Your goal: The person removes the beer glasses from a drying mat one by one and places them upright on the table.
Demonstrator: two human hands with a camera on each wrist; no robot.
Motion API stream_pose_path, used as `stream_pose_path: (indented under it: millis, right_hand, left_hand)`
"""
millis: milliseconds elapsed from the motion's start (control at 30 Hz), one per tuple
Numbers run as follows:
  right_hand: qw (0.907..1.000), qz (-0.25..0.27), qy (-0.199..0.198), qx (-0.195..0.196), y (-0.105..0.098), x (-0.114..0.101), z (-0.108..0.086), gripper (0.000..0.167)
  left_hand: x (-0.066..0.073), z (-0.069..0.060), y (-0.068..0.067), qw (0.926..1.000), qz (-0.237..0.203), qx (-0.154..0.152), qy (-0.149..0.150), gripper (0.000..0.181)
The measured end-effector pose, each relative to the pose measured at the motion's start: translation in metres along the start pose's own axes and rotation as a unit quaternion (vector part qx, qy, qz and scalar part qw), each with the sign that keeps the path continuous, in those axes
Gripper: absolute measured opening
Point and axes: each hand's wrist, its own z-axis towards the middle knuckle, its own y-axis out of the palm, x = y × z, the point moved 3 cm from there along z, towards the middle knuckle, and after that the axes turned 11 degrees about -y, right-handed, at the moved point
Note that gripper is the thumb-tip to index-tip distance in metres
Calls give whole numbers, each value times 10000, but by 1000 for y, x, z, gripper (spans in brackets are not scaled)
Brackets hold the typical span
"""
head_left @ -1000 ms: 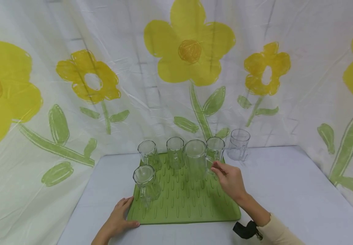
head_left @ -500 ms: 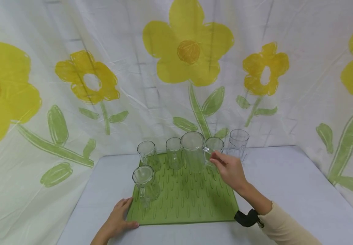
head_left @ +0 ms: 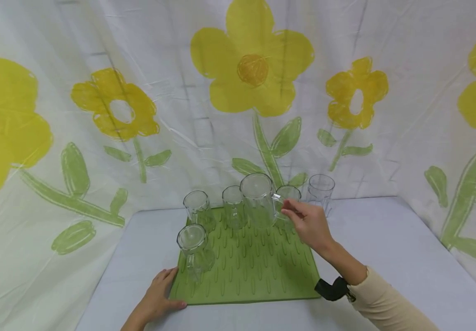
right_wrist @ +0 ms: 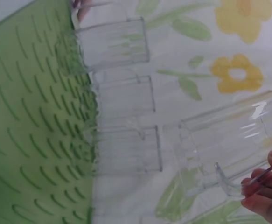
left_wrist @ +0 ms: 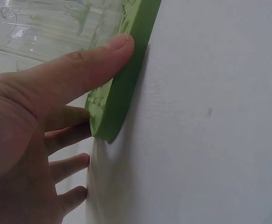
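Observation:
My right hand (head_left: 310,225) pinches the handle of a clear glass mug (head_left: 257,202), held up above the back part of the green ribbed mat (head_left: 246,282). In the right wrist view this mug (right_wrist: 229,140) hangs apart from the mat, its handle between thumb and fingers. At the mat's front left corner rests my left hand (head_left: 155,299). The left wrist view shows its thumb (left_wrist: 119,46) on the mat's edge and the other fingers spread along the side. A glass mug (head_left: 194,250) stands on the mat near that hand.
Along the mat's back edge stand a left mug (head_left: 198,207), a middle mug (head_left: 234,209) and a right mug (head_left: 289,191), the last partly hidden. Another glass mug (head_left: 320,188) stands off the mat, behind my right hand. A flowered cloth (head_left: 180,115) hangs behind the white table (head_left: 395,243).
My right hand has raised the mug and carried it back and slightly left, away from the mat's middle. The left hand stays at the mat's corner.

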Motion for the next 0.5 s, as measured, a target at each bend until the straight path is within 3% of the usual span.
stream_pose_path:
  millis: [500]
  right_hand:
    - [9996, -115, -262, -4, -3, 0, 4, 22]
  left_hand:
    - [-3, 0, 0, 10000, 7, 11, 56, 106]
